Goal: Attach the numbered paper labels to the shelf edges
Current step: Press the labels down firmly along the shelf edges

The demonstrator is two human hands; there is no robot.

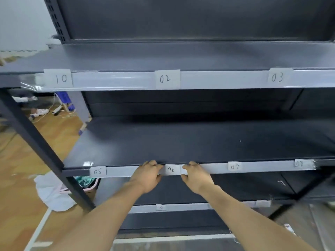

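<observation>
Label 06 lies flat on the middle shelf edge, between label 05 and label 07. Its long axis runs left to right along the strip. The left hand pinches its left end and the right hand its right end, fingers curled over the top lip, thumbs beneath. The paper sits directly between the hands, equally near both. Smoothing would probably run outward along the strip. Cannot tell if it has stuck.
</observation>
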